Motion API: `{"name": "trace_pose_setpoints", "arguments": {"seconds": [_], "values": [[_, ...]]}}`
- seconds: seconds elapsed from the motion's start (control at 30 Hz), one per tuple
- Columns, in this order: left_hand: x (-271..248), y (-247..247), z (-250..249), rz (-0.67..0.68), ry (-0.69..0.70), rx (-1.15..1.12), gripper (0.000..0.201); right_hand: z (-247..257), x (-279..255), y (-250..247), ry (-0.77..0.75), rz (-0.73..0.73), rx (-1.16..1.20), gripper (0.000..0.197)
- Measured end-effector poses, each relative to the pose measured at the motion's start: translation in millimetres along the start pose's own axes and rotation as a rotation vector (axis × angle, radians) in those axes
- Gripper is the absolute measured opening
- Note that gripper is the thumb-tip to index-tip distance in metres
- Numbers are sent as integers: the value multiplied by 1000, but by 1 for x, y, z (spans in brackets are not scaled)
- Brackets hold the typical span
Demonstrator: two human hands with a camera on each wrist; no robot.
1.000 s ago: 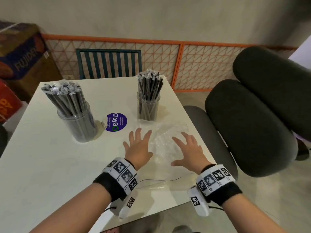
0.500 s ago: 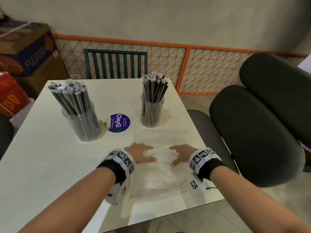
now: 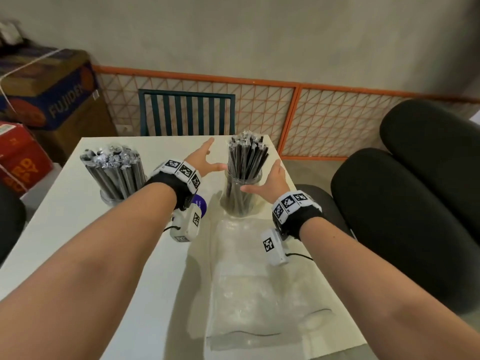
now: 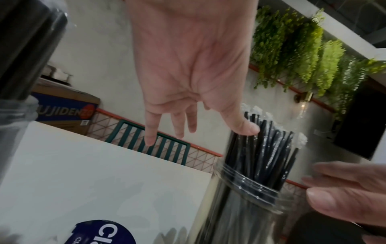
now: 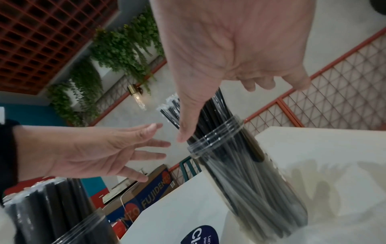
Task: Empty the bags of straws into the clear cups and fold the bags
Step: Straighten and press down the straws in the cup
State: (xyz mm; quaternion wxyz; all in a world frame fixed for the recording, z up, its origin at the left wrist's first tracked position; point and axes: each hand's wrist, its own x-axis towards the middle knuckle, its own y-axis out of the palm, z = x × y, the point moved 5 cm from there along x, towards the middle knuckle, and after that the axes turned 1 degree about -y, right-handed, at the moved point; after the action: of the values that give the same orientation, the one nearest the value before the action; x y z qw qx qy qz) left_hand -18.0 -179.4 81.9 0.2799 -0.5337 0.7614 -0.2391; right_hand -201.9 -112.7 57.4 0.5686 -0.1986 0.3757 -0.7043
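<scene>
Half a second ago both hands were lying flat on the clear bag (image 3: pixel 249 281) at the near edge of the table; now they are reaching out over it toward the far cup. The left hand (image 3: pixel 205 162) is hanging in the air to the left of the narrow cup (image 3: pixel 240 197), fingers spread and straight, holding nothing. The right hand (image 3: pixel 270 181) is hovering just right of that cup's rim, fingers likewise stretched out and apart; whether its thumb is touching the rim cannot be told. The two hands are standing well apart, one on either side of the cup. The thin black straws (image 3: pixel 246 157) are standing upright in this cup, fanning out above its rim. The bag is lying flat and crumpled on the near right part of the table, just behind the cup.

The table (image 3: pixel 78 250) is white and smooth, and a grey wall is rising behind it with an orange mesh fence (image 3: pixel 324 118) running along its foot.

A wider cup (image 3: pixel 117 178) full of thick wrapped straws is standing at the far left of the table, well apart from the narrow one. A round purple sticker (image 3: pixel 202 203) is showing between them, partly hidden by the left wrist. A green chair back (image 3: pixel 187 113) is standing beyond the far edge, cardboard boxes (image 3: pixel 52 94) are piled at the far left, and dark padded seats (image 3: pixel 405 219) are filling the right side.
</scene>
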Motion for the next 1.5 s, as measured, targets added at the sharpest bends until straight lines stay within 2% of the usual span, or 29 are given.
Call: {"name": "trace_pose_setpoints", "arguments": {"seconds": [0.17, 0.3, 0.37, 0.43, 0.5, 0.57, 0.63, 0.7, 0.77, 0.83, 0.93, 1.17, 1.23, 1.33, 1.37, 1.5], "values": [[19, 10, -10, 25, -12, -81, 100, 8, 9, 14, 63, -26, 4, 127], [24, 36, -30, 119, -3, -116, 101, 21, 22, 19, 61, -44, 17, 122], [28, 48, -36, 170, -9, -135, 118, 27, 27, 19, 96, -71, 68, 109], [35, 56, -37, 213, -7, -114, 137, 38, 31, 13, 33, -129, 218, 83], [37, 53, -37, 204, 24, -104, 133, 45, 34, 4, -20, -186, 374, 60], [29, 40, -43, 172, 65, -137, 118, 53, 32, -7, -89, -126, 240, 48], [30, 30, -38, 120, 98, -185, 92, 50, 40, -16, -151, -64, 198, 44], [30, 24, -27, 64, 98, -205, 91, 46, 43, -19, -199, 26, 173, 52], [32, 26, -15, 62, 53, -185, 106, 38, 47, -18, -206, 93, 117, 74], [37, 33, -6, 85, 31, -166, 114, 25, 50, -11, -143, 140, 34, 94], [43, 43, -4, 129, 70, -248, 119, 4, 51, 7, -32, 186, -63, 110], [54, 52, -21, 187, 151, -439, 107, 4, 71, 20, -45, 83, 242, 134], [52, 48, -24, 179, 159, -371, 93, 6, 74, 19, -62, 72, 242, 120], [51, 38, -25, 151, 180, -120, 54, 22, 68, 1, -154, 61, 170, 65], [51, 32, -25, 146, 185, -76, 49, 28, 66, -6, -193, 73, 163, 54], [50, 7, -28, 219, 204, -1, 53, 39, 66, -29, -277, 206, 109, 44]]}}
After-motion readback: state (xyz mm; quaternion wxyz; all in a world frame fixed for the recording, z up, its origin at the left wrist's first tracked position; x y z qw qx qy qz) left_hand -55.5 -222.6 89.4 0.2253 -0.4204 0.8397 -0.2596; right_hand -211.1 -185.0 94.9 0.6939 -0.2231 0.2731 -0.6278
